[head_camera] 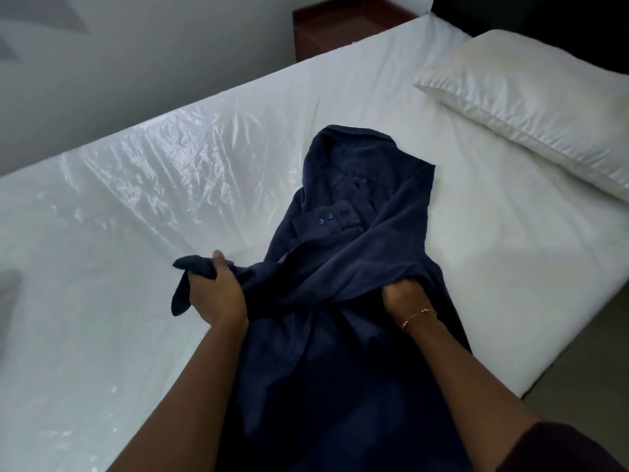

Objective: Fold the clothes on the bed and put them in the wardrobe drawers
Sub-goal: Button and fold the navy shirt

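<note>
A person is leaning over the near edge of a bed (136, 335), both bare forearms reaching forward over a navy blue button-up shirt (340, 267) that is lying lengthwise on the mattress, its hem running off the near edge and its collar pointing toward the far edge. The left hand (218, 294) is gripping a bunched fold of the shirt's fabric, fingers curled round it and thumb on top, with a loose end of cloth hanging down beside the knuckles. The right hand (405, 298), a thin gold bracelet (419, 317) circling its wrist, is tucked under a fold of the same shirt; its fingers are hidden by the cloth, so whether they are grasping the fabric cannot be told. Between the two hands a band of fabric is stretching across the garment. Further up, a buttoned cuff with two small buttons is lying across the shirt's chest. The mattress is showing a glossy, wrinkled plastic covering toward its left side. A white pillow (531, 107) is resting at the bed's far right corner, well apart from the shirt. Beyond the far edge, a dark reddish-brown nightstand (340, 28) is standing against a pale wall.
</note>
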Tool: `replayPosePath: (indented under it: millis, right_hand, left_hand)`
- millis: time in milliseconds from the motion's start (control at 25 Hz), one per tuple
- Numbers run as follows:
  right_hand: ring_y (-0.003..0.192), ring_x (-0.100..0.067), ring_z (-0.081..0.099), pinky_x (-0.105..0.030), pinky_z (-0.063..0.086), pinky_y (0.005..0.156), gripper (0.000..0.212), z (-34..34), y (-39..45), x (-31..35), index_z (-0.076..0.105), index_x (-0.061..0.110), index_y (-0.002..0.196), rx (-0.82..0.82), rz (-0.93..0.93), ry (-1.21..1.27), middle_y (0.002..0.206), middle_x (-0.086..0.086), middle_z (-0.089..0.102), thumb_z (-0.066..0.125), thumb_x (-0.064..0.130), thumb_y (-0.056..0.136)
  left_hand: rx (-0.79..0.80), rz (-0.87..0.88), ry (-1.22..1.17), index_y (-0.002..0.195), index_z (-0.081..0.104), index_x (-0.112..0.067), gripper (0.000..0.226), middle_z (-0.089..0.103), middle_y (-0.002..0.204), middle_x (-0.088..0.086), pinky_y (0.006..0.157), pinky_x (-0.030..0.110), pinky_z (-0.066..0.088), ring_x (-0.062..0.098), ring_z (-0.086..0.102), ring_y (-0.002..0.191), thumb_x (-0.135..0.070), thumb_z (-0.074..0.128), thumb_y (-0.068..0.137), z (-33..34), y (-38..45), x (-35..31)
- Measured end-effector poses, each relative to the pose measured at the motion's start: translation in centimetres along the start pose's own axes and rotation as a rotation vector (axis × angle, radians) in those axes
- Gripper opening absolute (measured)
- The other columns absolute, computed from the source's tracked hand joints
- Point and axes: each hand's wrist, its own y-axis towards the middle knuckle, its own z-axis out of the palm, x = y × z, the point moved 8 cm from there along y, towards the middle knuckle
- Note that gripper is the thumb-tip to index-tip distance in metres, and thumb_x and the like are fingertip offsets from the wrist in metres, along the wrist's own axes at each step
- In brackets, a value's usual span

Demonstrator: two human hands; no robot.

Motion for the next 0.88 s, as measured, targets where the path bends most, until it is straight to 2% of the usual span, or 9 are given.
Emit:
replayPosePath:
  millis: [80,160,240,320,400,480,600,720,880]
  right_hand:
    - [0.096,-0.037,0.066,-0.039,0.052,0.084,0.043,0.3,0.2,0.2,0.064,-0.01,0.108,0.018,0.057,0.042,0.108,-0.029,0.064,0.043,0.019,0.084]
    - [0.137,-0.031,0.032,-0.034,0.02,0.114,0.049,0.2,0.4,-1.4,0.034,0.0,0.142,-0.018,0.186,0.001,0.148,-0.02,0.032,0.033,0.024,0.098]
    - [0.143,-0.027,0.015,-0.032,0.007,0.116,0.055,0.2,0.5,-1.6,0.017,0.009,0.149,-0.006,0.273,0.013,0.156,-0.012,0.014,0.033,0.031,0.101]
    - [0.141,-0.028,0.021,-0.034,0.015,0.114,0.053,-0.2,0.9,-0.7,0.023,0.01,0.147,-0.02,0.325,0.049,0.154,-0.013,0.02,0.035,0.031,0.1]
    - [0.14,-0.027,0.022,-0.032,0.016,0.113,0.049,-0.4,1.6,0.9,0.027,0.009,0.145,0.019,0.277,0.101,0.154,-0.012,0.022,0.036,0.028,0.101]
    - [0.142,-0.025,0.016,-0.032,0.011,0.115,0.053,0.0,2.1,1.8,0.022,0.01,0.147,0.087,0.207,0.213,0.156,-0.01,0.015,0.037,0.03,0.1]
    - [0.143,-0.025,0.012,-0.031,0.008,0.116,0.054,-0.5,2.3,0.4,0.018,0.01,0.147,0.103,0.268,0.231,0.156,-0.01,0.013,0.034,0.031,0.101]
    - [0.144,-0.024,0.009,-0.03,0.006,0.115,0.054,-0.1,2.4,-0.1,0.013,0.008,0.148,0.159,0.337,0.23,0.157,-0.01,0.008,0.031,0.031,0.102]
    - [0.145,-0.024,0.003,-0.029,0.003,0.114,0.054,1.4,2.4,0.4,0.009,0.007,0.148,0.243,0.289,0.111,0.158,-0.01,0.002,0.027,0.03,0.103]
  left_hand:
    - [0.072,0.076,0.193,0.126,0.044,-0.01,0.06,0.061,0.115,0.007,0.091,0.032,0.042,0.027,0.058,0.109,-0.042,0.068,0.08,-0.1,0.4,-0.2]
    - [0.099,0.166,0.368,0.12,0.045,-0.007,0.055,0.061,0.114,0.011,0.086,0.032,0.041,0.031,0.058,0.108,-0.032,0.071,0.079,0.0,1.0,0.2]
    - [0.066,0.18,0.379,0.112,0.049,-0.005,0.032,0.061,0.109,0.014,0.083,0.032,0.039,0.033,0.057,0.106,-0.021,0.061,0.087,-0.4,1.8,0.9]
    - [0.01,0.056,0.208,0.115,0.053,-0.004,0.028,0.06,0.113,0.015,0.089,0.034,0.042,0.033,0.056,0.108,-0.02,0.052,0.092,-0.9,2.6,2.1]
    - [-0.008,-0.173,-0.085,0.121,0.053,-0.007,0.032,0.06,0.117,0.013,0.092,0.035,0.046,0.029,0.057,0.109,-0.026,0.047,0.096,-1.1,3.0,3.9]
    - [0.072,-0.432,-0.444,0.115,0.055,-0.012,0.031,0.063,0.108,0.008,0.08,0.036,0.051,0.025,0.06,0.099,-0.035,0.043,0.098,-0.2,2.4,5.2]
    - [0.129,-0.574,-0.858,0.101,0.053,-0.017,0.029,0.064,0.098,0.003,0.074,0.031,0.049,0.019,0.062,0.088,-0.044,0.041,0.097,0.2,2.6,5.4]
    - [0.018,-0.578,-0.88,0.103,0.051,-0.019,0.027,0.062,0.106,0.0,0.08,0.028,0.05,0.018,0.061,0.101,-0.044,0.049,0.094,-1.0,4.3,6.6]
    - [0.041,-0.591,-0.686,0.114,0.049,-0.018,0.038,0.061,0.105,-0.001,0.082,0.028,0.051,0.017,0.062,0.092,-0.045,0.057,0.089,-2.1,4.9,8.1]
